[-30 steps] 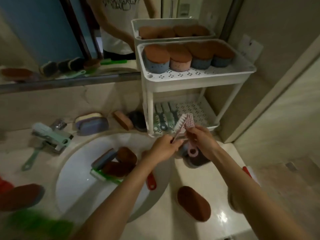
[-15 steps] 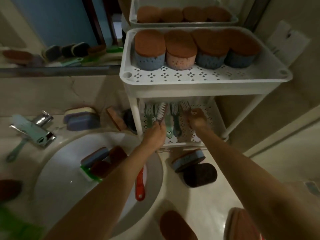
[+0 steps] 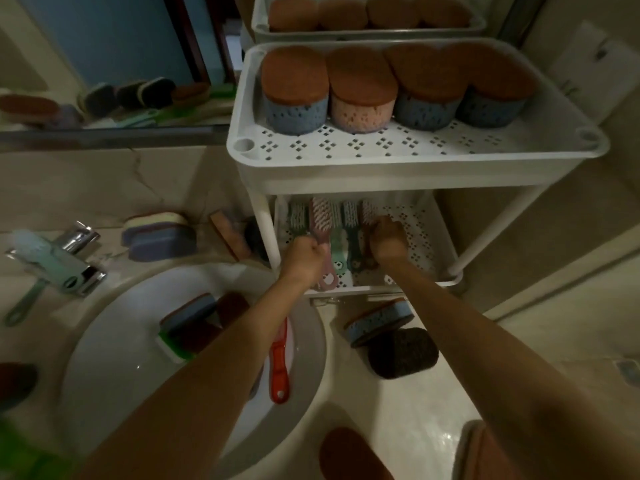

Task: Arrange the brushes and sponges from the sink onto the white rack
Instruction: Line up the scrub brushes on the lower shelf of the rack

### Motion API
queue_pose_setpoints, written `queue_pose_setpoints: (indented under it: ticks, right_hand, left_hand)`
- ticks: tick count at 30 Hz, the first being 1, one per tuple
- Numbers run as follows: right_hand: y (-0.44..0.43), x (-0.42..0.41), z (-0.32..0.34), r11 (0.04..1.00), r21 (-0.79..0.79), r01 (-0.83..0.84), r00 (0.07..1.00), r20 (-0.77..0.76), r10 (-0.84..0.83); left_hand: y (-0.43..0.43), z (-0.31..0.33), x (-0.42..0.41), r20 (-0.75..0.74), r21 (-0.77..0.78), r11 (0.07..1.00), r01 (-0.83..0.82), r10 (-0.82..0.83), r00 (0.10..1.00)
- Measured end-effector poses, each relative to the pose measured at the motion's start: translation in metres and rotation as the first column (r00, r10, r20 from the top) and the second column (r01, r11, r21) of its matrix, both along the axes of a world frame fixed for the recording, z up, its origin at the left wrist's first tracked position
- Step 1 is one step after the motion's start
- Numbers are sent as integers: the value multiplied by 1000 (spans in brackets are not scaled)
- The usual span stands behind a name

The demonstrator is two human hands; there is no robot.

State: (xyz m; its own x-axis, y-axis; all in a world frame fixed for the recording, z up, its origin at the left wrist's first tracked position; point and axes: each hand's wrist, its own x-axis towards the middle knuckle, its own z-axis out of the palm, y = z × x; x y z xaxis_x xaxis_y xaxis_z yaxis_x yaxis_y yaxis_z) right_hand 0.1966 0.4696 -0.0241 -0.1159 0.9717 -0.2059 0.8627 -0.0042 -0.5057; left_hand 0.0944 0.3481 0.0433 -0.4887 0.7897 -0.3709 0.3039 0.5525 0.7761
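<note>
Two bare forearms reach forward from the bottom edge, over a pale counter and a round white sink [image 3: 104,341].

Nearest on the counter lies an oval brown sponge [image 3: 356,455]. In the sink rest a red brush [image 3: 280,368], handle toward the viewer, a blue sponge with a brown top [image 3: 188,311] and a green and white sponge [image 3: 173,348]. To the right of the sink, a dark scouring pad [image 3: 403,353] sits on the counter with a blue sponge [image 3: 379,318] leaning on it.

Beyond these stands the white rack [image 3: 381,150], and both hands are inside its lower shelf [image 3: 426,237]. The left hand [image 3: 304,258] is a closed fist, fingers wrapped around the handle of a pink-handled brush [image 3: 320,223] that lies bristles up on the shelf. The right hand [image 3: 386,239] is knuckles up, its fingers curled down over the handle of a pale pink brush [image 3: 367,211], whose bristles show just past the fingers. Green brushes [image 3: 349,220] lie side by side between and beside the two pink ones.

The upper shelf carries a row of four brown-topped sponges [image 3: 294,88], three blue and one pink.

At far left, a mint-green brush [image 3: 45,258] lies across a chrome tap [image 3: 79,237], and stacked sponges [image 3: 157,233] sit against the wall under a mirror [image 3: 104,46].
</note>
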Motion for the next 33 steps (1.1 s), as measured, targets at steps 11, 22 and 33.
queue_pose_setpoints:
  ticks: [11, 22, 33]
  right_hand:
    - [-53, 29, 51, 956, -250, -156, 771, -635, -41]
    - [-37, 61, 41, 883, -469, 15, 687, -636, -350]
    - [-19, 53, 26, 981, -194, -5, 982, -186, -31]
  left_hand:
    - [27, -3, 4, 453, -52, 966, -255, 250, 855]
    - [45, -16, 39, -92, 60, 963, 261, -255, 962]
    - [38, -47, 44, -421, -417, 675, 609, -737, 529]
